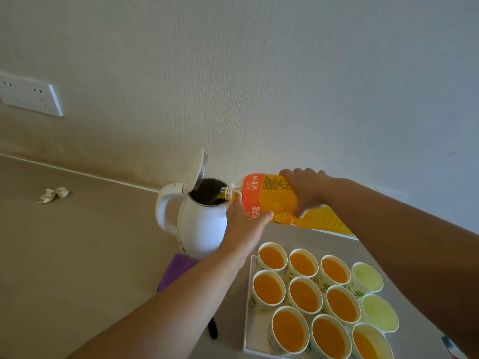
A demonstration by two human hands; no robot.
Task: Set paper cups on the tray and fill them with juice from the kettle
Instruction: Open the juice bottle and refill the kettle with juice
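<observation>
Large orange plastic juice bottle (pixel 269 200), tipped over the open white electric kettle (pixel 199 229): left hand (pixel 245 216) wraps its neck end, right hand (pixel 304 191) clamps the base. Likely heavy and slick; support both ends. Nearby, paper cups (pixel 303 294) stand on the white tray (pixel 247 320).

A textured off-white wall (pixel 259 73) carried a white socket plate (pixel 31 95) above a beige counter (pixel 77 255), where crumpled paper (pixel 53 195) lay in soft light.

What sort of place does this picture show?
Probably a home or office tea counter: a beige worktop against a wall with a socket, and a white electric kettle beside a tray of paper cups.
</observation>
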